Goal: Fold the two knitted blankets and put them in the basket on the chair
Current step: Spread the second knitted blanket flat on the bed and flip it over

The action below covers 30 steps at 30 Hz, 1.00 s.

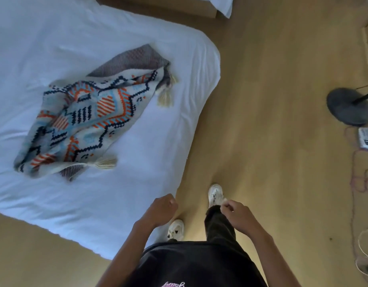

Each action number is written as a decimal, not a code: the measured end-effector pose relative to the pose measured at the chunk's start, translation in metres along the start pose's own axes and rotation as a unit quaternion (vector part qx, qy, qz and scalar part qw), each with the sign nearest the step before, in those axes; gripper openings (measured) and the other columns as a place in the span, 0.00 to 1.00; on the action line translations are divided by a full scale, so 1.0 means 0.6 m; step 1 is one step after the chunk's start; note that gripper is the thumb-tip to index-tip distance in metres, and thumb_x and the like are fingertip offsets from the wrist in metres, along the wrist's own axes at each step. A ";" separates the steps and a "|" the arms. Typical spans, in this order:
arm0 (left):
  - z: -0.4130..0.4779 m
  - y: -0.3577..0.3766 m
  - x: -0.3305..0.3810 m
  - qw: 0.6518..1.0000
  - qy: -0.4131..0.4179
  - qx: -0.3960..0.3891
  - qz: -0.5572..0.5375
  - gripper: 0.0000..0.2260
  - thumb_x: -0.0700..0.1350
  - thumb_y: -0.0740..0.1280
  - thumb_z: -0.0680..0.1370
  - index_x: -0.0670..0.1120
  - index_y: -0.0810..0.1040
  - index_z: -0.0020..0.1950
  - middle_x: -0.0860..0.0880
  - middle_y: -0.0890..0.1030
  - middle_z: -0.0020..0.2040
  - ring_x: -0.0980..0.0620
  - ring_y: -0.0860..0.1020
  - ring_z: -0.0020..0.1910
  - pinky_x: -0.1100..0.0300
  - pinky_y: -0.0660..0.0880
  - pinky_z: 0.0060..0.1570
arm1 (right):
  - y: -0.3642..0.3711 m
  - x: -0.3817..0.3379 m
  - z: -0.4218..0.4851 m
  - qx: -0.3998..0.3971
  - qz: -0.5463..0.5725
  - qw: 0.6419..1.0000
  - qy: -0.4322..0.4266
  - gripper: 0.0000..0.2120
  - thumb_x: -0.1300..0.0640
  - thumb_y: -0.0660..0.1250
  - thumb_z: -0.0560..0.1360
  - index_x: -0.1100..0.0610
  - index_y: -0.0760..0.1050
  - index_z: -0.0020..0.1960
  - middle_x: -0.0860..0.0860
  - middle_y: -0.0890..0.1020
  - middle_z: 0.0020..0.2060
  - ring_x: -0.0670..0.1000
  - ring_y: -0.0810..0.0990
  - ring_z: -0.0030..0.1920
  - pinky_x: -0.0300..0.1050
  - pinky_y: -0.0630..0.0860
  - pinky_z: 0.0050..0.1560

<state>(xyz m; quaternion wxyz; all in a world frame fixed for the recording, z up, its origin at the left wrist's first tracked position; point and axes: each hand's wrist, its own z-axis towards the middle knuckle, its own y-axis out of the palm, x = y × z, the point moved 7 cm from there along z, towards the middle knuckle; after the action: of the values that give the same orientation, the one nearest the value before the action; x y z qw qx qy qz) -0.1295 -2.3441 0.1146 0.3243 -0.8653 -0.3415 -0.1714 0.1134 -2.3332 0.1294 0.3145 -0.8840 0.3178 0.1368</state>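
Note:
A knitted blanket (pixel 89 119) with an orange, blue and navy pattern and cream tassels lies loosely bunched on the white bed (pixel 54 42). Its grey underside shows at the far corner. I see only this one blanket; the basket and chair are out of view. My left hand (pixel 161 209) hangs over the bed's near corner, fingers curled shut with nothing in them. My right hand (pixel 238 214) is held above the floor in front of my leg, fingers curled and empty. Both hands are well short of the blanket.
Tan carpet (pixel 272 100) runs right of the bed. A black fan base (pixel 350 107) with a cord stands at the right edge, beside a small device (pixel 367 140) and loose cables (pixel 363 179). Another bed corner (pixel 222 5) shows at the top.

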 end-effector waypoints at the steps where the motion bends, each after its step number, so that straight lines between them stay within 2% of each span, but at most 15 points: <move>1: 0.013 -0.004 0.014 1.000 -0.011 0.011 -0.012 0.09 0.47 0.56 0.80 0.47 0.73 0.53 0.49 0.77 0.55 0.51 0.76 0.48 0.60 0.73 0.47 | -0.023 -0.010 0.025 -0.008 -0.014 1.000 -0.009 0.07 0.51 0.60 0.76 0.50 0.76 0.46 0.46 0.80 0.42 0.44 0.77 0.41 0.37 0.69 0.37; 3: 0.042 -0.014 0.047 0.998 -0.027 0.039 -0.036 0.10 0.47 0.55 0.80 0.46 0.74 0.54 0.48 0.77 0.55 0.51 0.75 0.47 0.60 0.72 0.45 | -0.073 -0.035 0.077 -0.020 -0.050 0.998 -0.036 0.07 0.51 0.60 0.76 0.50 0.76 0.46 0.47 0.80 0.42 0.45 0.77 0.42 0.37 0.69 0.37; 6: 0.069 -0.030 0.090 0.993 -0.048 0.084 -0.066 0.12 0.47 0.53 0.81 0.44 0.74 0.56 0.46 0.77 0.56 0.50 0.74 0.50 0.59 0.70 0.49 | -0.142 -0.085 0.146 -0.045 -0.109 0.990 -0.080 0.08 0.53 0.59 0.77 0.54 0.76 0.48 0.50 0.80 0.43 0.50 0.77 0.44 0.42 0.70 0.39; 8: 0.070 -0.031 0.109 0.988 -0.065 0.093 -0.101 0.11 0.47 0.55 0.81 0.45 0.74 0.56 0.48 0.77 0.55 0.52 0.74 0.50 0.60 0.68 0.48 | -0.166 -0.115 0.167 -0.064 -0.127 0.985 -0.101 0.09 0.54 0.58 0.77 0.55 0.76 0.47 0.51 0.81 0.43 0.50 0.77 0.44 0.43 0.70 0.39; 12: 0.066 -0.050 0.120 0.970 -0.106 0.140 -0.169 0.09 0.47 0.55 0.80 0.46 0.72 0.47 0.49 0.76 0.48 0.54 0.72 0.45 0.59 0.68 0.45 | -0.181 -0.199 0.210 -0.119 -0.181 0.964 -0.152 0.11 0.54 0.56 0.78 0.54 0.77 0.49 0.47 0.80 0.44 0.47 0.77 0.45 0.42 0.71 0.42; 16: 0.054 -0.063 0.073 0.942 -0.176 0.181 -0.222 0.09 0.47 0.55 0.80 0.47 0.73 0.54 0.49 0.78 0.56 0.52 0.74 0.49 0.61 0.69 0.49 | -0.140 -0.273 0.242 -0.188 -0.262 0.927 -0.192 0.10 0.52 0.56 0.78 0.53 0.75 0.48 0.48 0.80 0.45 0.46 0.78 0.47 0.41 0.72 0.44; 20: 0.043 -0.067 0.015 0.907 -0.226 0.209 -0.287 0.07 0.47 0.56 0.79 0.49 0.73 0.51 0.49 0.79 0.53 0.52 0.75 0.48 0.61 0.70 0.46 | -0.076 -0.343 0.280 -0.247 -0.332 0.885 -0.211 0.10 0.48 0.56 0.78 0.50 0.74 0.51 0.43 0.78 0.47 0.42 0.76 0.49 0.38 0.71 0.42; 24: 0.052 -0.081 -0.051 0.873 -0.259 0.222 -0.349 0.07 0.48 0.56 0.79 0.50 0.73 0.50 0.50 0.79 0.50 0.54 0.76 0.44 0.63 0.70 0.41 | -0.005 -0.425 0.322 -0.276 -0.371 0.860 -0.215 0.08 0.51 0.56 0.79 0.52 0.72 0.49 0.45 0.76 0.47 0.46 0.75 0.51 0.44 0.72 0.51; 27: 0.069 -0.115 -0.097 0.863 -0.262 0.219 -0.373 0.07 0.48 0.56 0.80 0.50 0.72 0.50 0.51 0.77 0.48 0.56 0.75 0.42 0.65 0.69 0.38 | 0.044 -0.502 0.348 -0.267 -0.426 0.830 -0.241 0.09 0.53 0.56 0.79 0.54 0.72 0.46 0.46 0.76 0.42 0.48 0.76 0.46 0.41 0.72 0.43; 30: 0.086 -0.167 -0.143 0.857 -0.255 0.218 -0.390 0.08 0.49 0.56 0.80 0.49 0.72 0.51 0.52 0.76 0.47 0.55 0.74 0.41 0.64 0.68 0.36 | 0.092 -0.576 0.362 -0.270 -0.451 0.809 -0.263 0.10 0.53 0.56 0.79 0.55 0.74 0.51 0.48 0.78 0.46 0.48 0.77 0.47 0.39 0.71 0.41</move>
<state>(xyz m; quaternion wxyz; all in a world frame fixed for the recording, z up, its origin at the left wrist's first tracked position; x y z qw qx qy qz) -0.2568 -2.2947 0.0770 0.3125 -0.5818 -0.7506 0.0216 -0.1940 -2.0625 0.0902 0.1611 -0.9073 -0.2609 0.2876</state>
